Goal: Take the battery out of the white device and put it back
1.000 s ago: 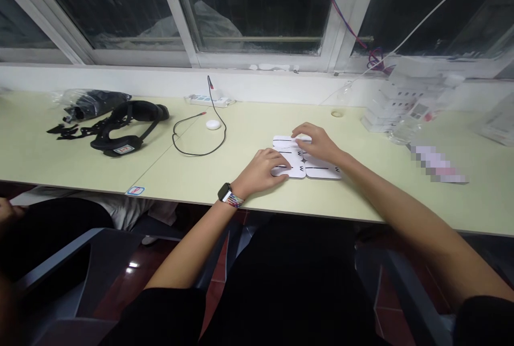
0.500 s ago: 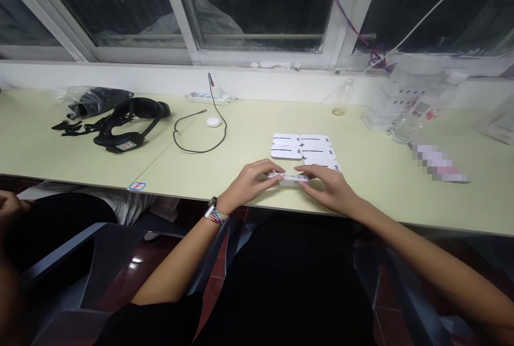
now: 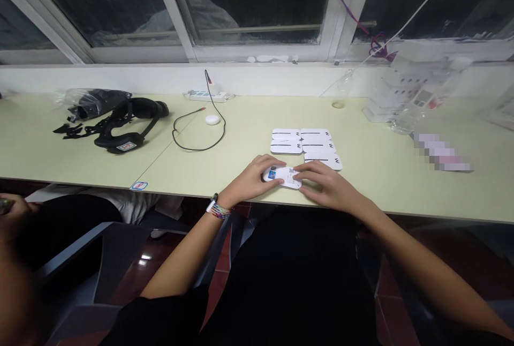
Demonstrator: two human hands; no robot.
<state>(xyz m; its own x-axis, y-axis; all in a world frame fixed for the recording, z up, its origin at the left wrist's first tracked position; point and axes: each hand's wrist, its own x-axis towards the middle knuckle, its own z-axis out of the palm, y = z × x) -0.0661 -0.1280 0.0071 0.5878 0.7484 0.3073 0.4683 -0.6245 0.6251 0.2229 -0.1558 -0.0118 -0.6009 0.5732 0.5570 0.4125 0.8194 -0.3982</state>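
A small white flat device point(image 3: 286, 179) with rounded ends lies between my hands near the table's front edge. Its upper face carries a blue sticker and a printed label; what kind of device it is, I cannot make out. My left hand point(image 3: 257, 179) grips its left end between thumb and fingers. At the right end, my right hand point(image 3: 327, 184) holds it with bent fingers, a fingertip on the printed face. Just beyond are several white rounded cards or flat pieces point(image 3: 286, 145), laid in two columns, each with a black line and a W-like mark.
A black headset point(image 3: 120, 145) lies at the left. A black cable point(image 3: 196, 150) loops around a white oval object point(image 3: 212, 120) before a power strip point(image 3: 206, 96). White boxes point(image 3: 379, 110) and a clear bottle point(image 3: 403, 121) stand at the right. Another person's hand point(image 3: 16, 212) shows at far left.
The white device has turned from showing its narrow marked edge to showing its labelled face. Both hands stay around it, and the right fingers have shifted onto that face.
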